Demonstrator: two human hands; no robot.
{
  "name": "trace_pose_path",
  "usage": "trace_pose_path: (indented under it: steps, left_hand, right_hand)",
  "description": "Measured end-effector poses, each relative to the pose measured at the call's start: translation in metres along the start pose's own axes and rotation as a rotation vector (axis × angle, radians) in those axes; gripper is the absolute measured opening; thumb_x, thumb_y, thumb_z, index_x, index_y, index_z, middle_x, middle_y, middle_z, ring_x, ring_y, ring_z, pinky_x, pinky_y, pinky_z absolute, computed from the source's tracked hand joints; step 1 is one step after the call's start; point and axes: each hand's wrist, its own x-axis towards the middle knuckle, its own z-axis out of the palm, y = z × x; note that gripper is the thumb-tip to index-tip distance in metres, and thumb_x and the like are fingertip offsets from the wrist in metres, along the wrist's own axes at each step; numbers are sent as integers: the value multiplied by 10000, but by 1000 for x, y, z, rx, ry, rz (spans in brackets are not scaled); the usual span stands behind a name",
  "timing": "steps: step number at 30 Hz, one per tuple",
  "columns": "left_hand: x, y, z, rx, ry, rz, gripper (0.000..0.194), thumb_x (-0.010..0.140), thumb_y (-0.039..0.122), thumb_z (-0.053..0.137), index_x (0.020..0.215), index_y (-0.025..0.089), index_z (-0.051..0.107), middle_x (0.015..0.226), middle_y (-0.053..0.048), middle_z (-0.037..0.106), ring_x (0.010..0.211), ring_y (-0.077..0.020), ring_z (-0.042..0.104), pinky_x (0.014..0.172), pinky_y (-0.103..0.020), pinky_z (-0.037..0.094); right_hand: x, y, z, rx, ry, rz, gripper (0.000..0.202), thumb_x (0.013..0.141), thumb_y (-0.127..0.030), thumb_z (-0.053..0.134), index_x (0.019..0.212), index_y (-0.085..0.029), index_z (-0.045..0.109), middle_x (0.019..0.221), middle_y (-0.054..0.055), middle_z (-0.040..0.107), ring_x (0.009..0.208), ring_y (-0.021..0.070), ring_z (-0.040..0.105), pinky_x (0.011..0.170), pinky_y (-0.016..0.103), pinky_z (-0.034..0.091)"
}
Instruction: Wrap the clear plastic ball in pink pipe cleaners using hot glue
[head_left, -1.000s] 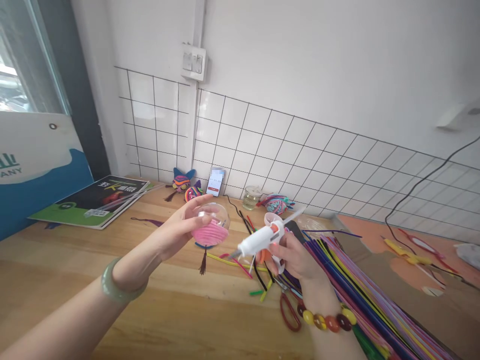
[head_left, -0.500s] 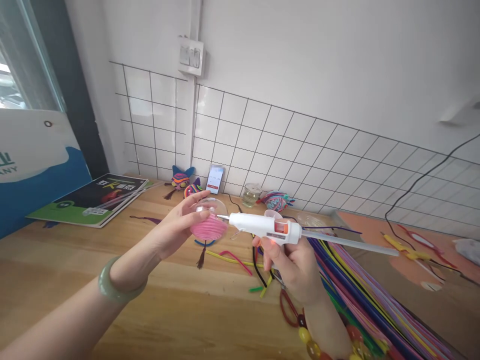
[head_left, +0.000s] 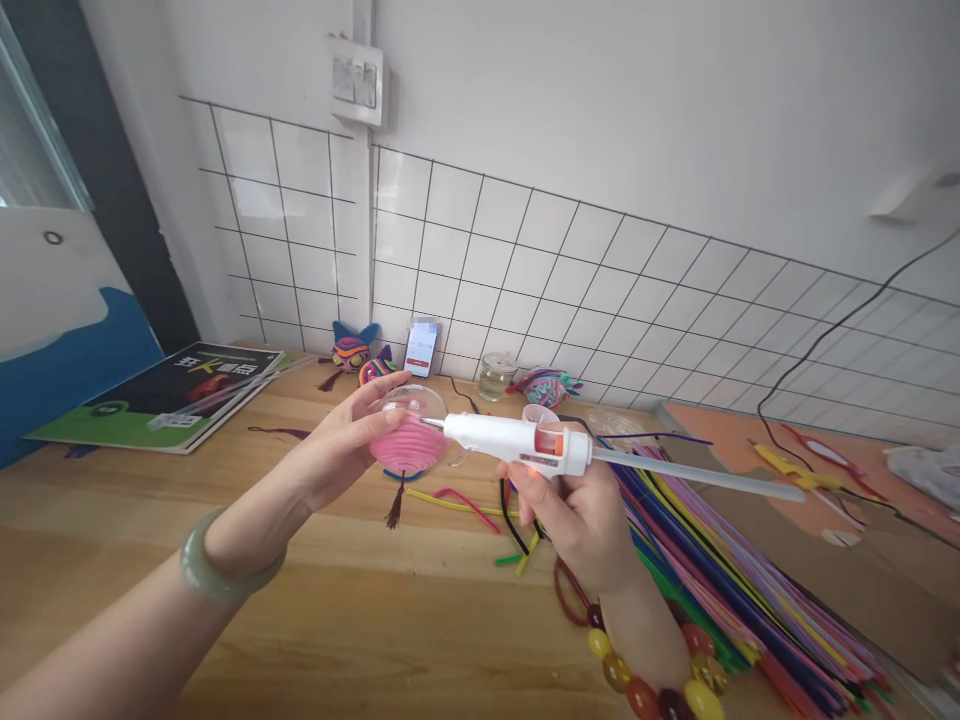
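A clear ball (head_left: 427,402), its lower part wrapped in pink strands (head_left: 409,447), is held by my left hand (head_left: 352,430), with the thumb on its near side and the fingers behind. From its underside hangs a dark tassel (head_left: 394,510). My right hand (head_left: 577,510) is wrapped round the grip of a white glue gun (head_left: 495,438). The gun's metal tip touches or nearly touches the ball beside my left thumb; which of the two cannot be told. A long translucent glue stick (head_left: 697,474) sticks out of its rear.
Pipe cleaners (head_left: 735,560) lie in bundles at the right, near a yellow tool (head_left: 787,465). Along the wall stand woven ornaments (head_left: 352,347), a phone (head_left: 421,348) and a glass jar (head_left: 496,378). A book (head_left: 165,395) lies at the left. Cut pieces (head_left: 465,505) lie beyond my hands.
The whole view has shifted slightly. The glue gun's tip is a little closer in against the ball, at the pink strands' upper edge. Both hands keep their holds.
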Motion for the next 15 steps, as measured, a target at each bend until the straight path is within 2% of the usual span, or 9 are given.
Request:
trace_pose_path:
  steps: [5,10,15]
  left_hand:
    - [0,0,0,2,-1,-7,519,791,323,764,1276,249,592,1278,-89,660,1127,-245,622,894,-315,501]
    - [0,-1,1,0,-4,-19,501,793,324,759,1264,257,602,1266,-86,667,1111,-248,633,888,-319,508]
    - [0,-2,0,10,-13,-22,493,789,348,753,1255,268,614,1262,-87,667,1110,-274,640,869,-334,523]
  right_hand:
    - [2,0,0,9,-15,12,251,915,-421,590,1006,-206,496,570,-71,492,438,107,479,407,224,378]
    - [4,-1,0,-33,-10,5,255,914,-433,582,980,-194,523,703,-13,586,455,91,478,418,229,376]
    - [2,-1,-1,-48,-1,-2,273,910,-440,580,1008,-189,535,744,5,606,462,92,474,421,237,384]
